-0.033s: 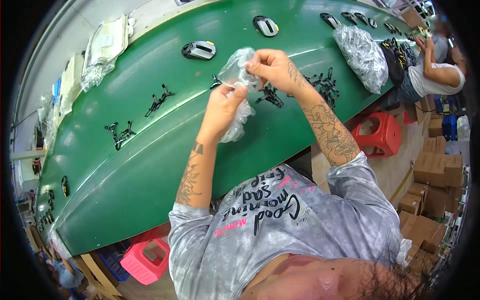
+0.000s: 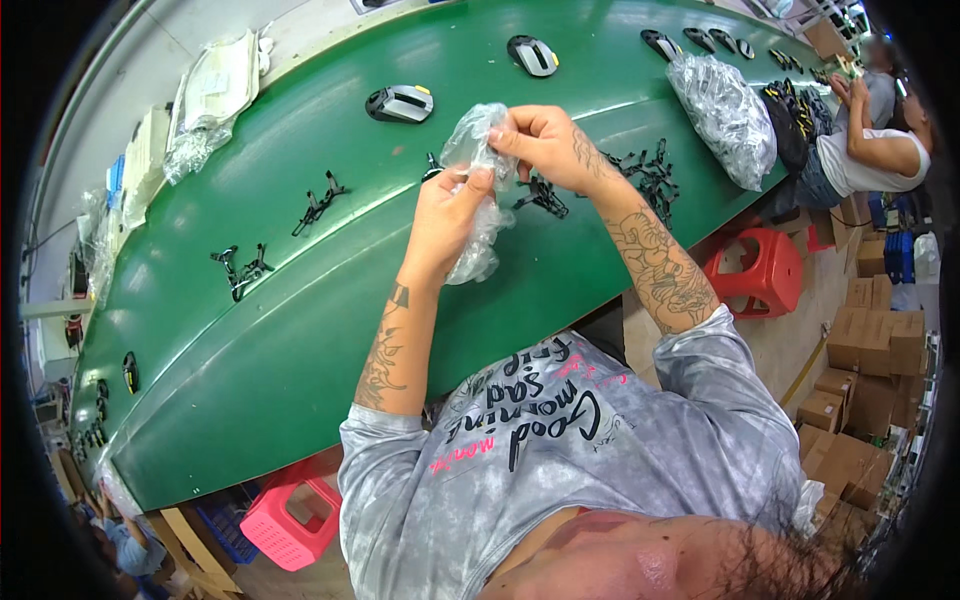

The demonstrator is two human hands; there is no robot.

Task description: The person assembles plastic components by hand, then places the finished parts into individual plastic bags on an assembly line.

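A crumpled clear plastic bag (image 2: pixel 478 258) is held up between my hands over the green table (image 2: pixel 340 345). My left hand (image 2: pixel 446 218) pinches its middle between thumb and fingers. Higher up, the closed fingers of my right hand (image 2: pixel 546 145) grip the bag's upper part. Whether anything lies inside the bag I cannot tell. Beyond my right hand a black plastic bracket (image 2: pixel 541 197) lies on the table, and a small dark part (image 2: pixel 432 168) is half hidden behind my left hand.
More black brackets (image 2: pixel 318 205) lie to the left, others (image 2: pixel 655 180) to the right. Grey-and-black mouse-shaped parts (image 2: pixel 400 104) sit along the far side. A large filled plastic bag (image 2: pixel 722 120) stands right. Red stools (image 2: pixel 755 275), cardboard boxes (image 2: pixel 875 335) and a co-worker (image 2: pixel 875 150) are beyond.
My hands and the plastic bag have shifted very slightly; the bag's top sits a little lower. Both hands keep their grip.
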